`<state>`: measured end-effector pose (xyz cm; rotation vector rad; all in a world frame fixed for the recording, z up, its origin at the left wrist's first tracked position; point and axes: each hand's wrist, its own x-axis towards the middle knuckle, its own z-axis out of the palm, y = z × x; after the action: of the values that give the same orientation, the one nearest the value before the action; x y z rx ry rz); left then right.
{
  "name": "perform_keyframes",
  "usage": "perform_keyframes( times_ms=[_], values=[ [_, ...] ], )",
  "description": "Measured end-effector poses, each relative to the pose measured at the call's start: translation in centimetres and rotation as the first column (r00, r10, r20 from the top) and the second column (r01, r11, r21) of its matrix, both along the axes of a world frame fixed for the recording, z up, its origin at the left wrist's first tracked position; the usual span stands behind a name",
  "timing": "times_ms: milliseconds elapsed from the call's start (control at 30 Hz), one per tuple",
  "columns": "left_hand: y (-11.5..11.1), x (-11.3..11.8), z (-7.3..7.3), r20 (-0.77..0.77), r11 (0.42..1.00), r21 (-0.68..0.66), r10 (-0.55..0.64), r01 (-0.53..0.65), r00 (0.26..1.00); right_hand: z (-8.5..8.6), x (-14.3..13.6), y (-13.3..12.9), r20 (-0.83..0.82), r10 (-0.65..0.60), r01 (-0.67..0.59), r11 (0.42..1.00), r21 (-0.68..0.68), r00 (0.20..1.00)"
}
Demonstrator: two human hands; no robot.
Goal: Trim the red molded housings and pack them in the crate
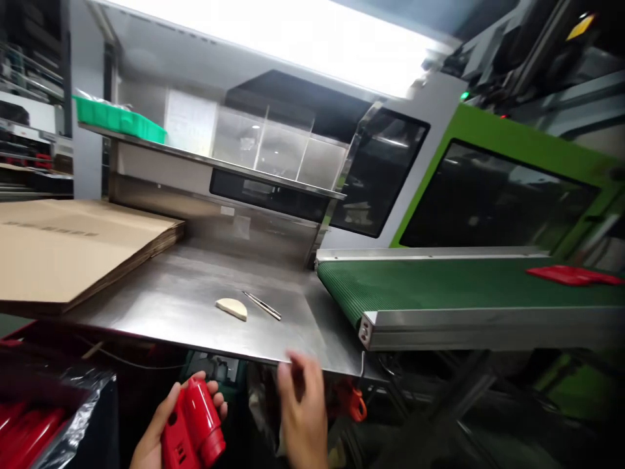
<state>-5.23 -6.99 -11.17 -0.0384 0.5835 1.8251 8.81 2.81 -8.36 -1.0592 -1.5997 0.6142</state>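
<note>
Fingers of the left hand (159, 423) grip the red part (178, 436), nearer the wearer than the bench (170, 319). Right hand (306, 417): fingers parted, seemingly empty, at the bench's front edge. Judged light, rigid, slick; hold around the barrel (201, 412).
</note>
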Motion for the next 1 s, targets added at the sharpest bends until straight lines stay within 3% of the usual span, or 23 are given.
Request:
perform_keyframes(
  times_ms=[100, 167, 233, 300, 433, 533, 700, 800, 867, 1000],
  values=[
    [-0.6, -1.2, 0.9, -0.003, 0.998, 0.056, -0.018, 0.018, 1.000, 4.9, -2.2, 8.9, 0.246, 0.037, -0.052, 0.997, 0.056, 0.969],
    [-1.1, -1.5, 1.4, -0.026, 0.995, 0.102, -0.017, 0.019, 1.000, 6.6, -5.0, 13.5, 0.391, 0.061, -0.059, 0.998, -0.016, 0.918],
    [-1.7, -1.6, 1.7, -0.025, 0.995, 0.097, 0.007, -0.004, 1.000, 7.3, -7.7, 15.9, 0.504, 0.079, -0.034, 0.995, -0.098, 0.860],
    [-2.4, -1.6, 1.9, 0.009, 0.998, 0.044, 0.045, -0.045, 0.999, 7.2, -9.2, 16.4, 0.583, 0.097, -0.018, 0.990, -0.140, 0.807],
    [-3.5, -1.8, 2.2, 0.136, 0.993, 0.019, 0.114, -0.118, 0.984, 6.1, -7.9, 12.9, 0.618, 0.140, -0.098, 0.990, -0.102, 0.773],
    [-3.7, -2.0, 2.1, 0.214, 0.991, 0.057, 0.106, -0.121, 0.971, 5.1, -3.9, 7.1, 0.549, 0.249, -0.265, 0.963, -0.052, 0.798],
    [-3.5, -1.4, 2.5, 0.240, 0.987, 0.161, -0.013, -0.027, 0.971, 3.2, 2.7, -4.8, 0.474, 0.483, -0.526, 0.849, -0.047, 0.736],
    [-3.6, -0.3, 3.3, 0.241, 0.978, 0.203, -0.089, 0.040, 0.966, 3.3, 3.9, -8.2, 0.464, 0.602, -0.686, 0.727, 0.017, 0.649],
    [-3.9, 0.5, 3.9, 0.237, 0.971, 0.221, -0.145, 0.092, 0.961, 3.9, 3.9, -9.1, 0.540, 0.578, -0.720, 0.690, 0.077, 0.612],
    [-4.7, 1.6, 4.6, 0.227, 0.960, 0.223, -0.217, 0.167, 0.949, 4.6, 3.3, -10.1, 0.645, 0.329, -0.615, 0.737, 0.281, 0.690]
  ],
)
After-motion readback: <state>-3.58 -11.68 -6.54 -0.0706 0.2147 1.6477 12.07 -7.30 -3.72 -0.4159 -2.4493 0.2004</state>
